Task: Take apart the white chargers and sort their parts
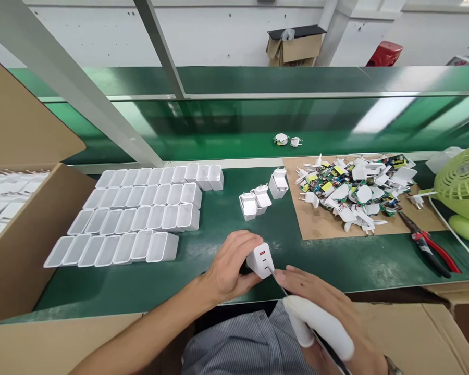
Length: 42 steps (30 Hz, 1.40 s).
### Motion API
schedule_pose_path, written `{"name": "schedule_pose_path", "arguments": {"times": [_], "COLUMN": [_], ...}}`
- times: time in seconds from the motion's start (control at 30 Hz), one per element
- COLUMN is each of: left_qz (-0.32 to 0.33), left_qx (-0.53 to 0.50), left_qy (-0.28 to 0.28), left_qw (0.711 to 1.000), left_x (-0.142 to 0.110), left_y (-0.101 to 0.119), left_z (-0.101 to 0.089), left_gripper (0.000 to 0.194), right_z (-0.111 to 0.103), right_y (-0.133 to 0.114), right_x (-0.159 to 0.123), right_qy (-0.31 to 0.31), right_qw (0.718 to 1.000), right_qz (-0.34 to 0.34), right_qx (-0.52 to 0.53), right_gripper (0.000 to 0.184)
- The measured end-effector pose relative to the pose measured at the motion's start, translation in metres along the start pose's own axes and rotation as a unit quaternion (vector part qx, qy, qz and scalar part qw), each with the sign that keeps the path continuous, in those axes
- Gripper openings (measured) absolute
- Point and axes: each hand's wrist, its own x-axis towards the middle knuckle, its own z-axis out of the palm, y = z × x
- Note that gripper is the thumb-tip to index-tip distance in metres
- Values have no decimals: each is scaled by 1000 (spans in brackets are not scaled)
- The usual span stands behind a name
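Note:
My left hand (230, 263) is closed around a white USB wall charger (262, 254), its port face turned up and toward the right. One red port and two small dark slots show on that face. My right hand (328, 297) grips a thin pointed metal tool (279, 284), whose tip touches the charger at the lower slot. White covers (322, 317) wrap some of the right hand's fingers. Just beyond the left hand stand white charger housings (254, 202) with parts inside, and another such housing (278, 183) beside them.
Rows of open white housings (140, 219) stand on the green bench at left, near a cardboard box (27, 250) of white parts. Circuit boards and plastic pieces (359, 192) are heaped on cardboard at right. Red-handled pliers (430, 250) and a green fan (463, 182) sit farther right.

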Motion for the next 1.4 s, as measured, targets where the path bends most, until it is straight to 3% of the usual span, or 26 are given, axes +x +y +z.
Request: {"name": "schedule_pose_path", "arguments": {"times": [0.1,0.2,0.33,0.4,0.5,0.6,0.67,0.73,0.83,0.9,0.97,1.1,1.17,1.27,1.4], "left_qz": [-23,-53,-168,-265,-397,-477,-492,-493,-499,-498,-476,-360,-290,-202,-149], "left_qx": [41,38,-113,-253,-443,-541,-568,-575,-566,-542,-482,-272,-184,-112,-88], "left_qy": [14,26,34,27,14,40,51,53,49,43,34,29,36,46,53], "left_qw": [999,998,979,930,803,691,657,650,655,675,735,892,939,972,983], "left_x": [-1,-1,2,4,9,13,14,14,13,13,11,4,0,-3,-1], "left_y": [0,2,7,8,7,5,5,4,3,3,4,7,8,8,7], "left_z": [-1,-2,-3,-6,-13,-18,-20,-20,-19,-19,-17,-8,-3,-1,-4], "left_gripper": [66,70,67,61,59,60,59,57,58,60,63,64,69,80,81], "right_z": [-10,-12,-10,-10,-11,-9,-6,-4,1,6,14,38,48,54,52], "right_y": [6,37,92,110,119,108,93,76,53,44,41,48,51,51,48], "right_x": [7,12,10,7,7,11,15,19,25,28,28,21,17,13,11], "right_qy": [26,30,17,-18,-61,-18,38,74,82,67,33,-9,-5,-14,-39], "right_qw": [999,993,974,960,944,952,966,980,991,995,998,999,1000,998,987], "right_qz": [1,4,-49,-53,-38,-53,-62,-56,-44,-38,-20,3,7,32,78], "right_qx": [-35,-114,-222,-273,-322,-302,-247,-178,-93,-61,-51,-34,-1,60,136], "right_gripper": [54,51,39,37,40,41,46,54,58,54,54,66,63,57,56]}}
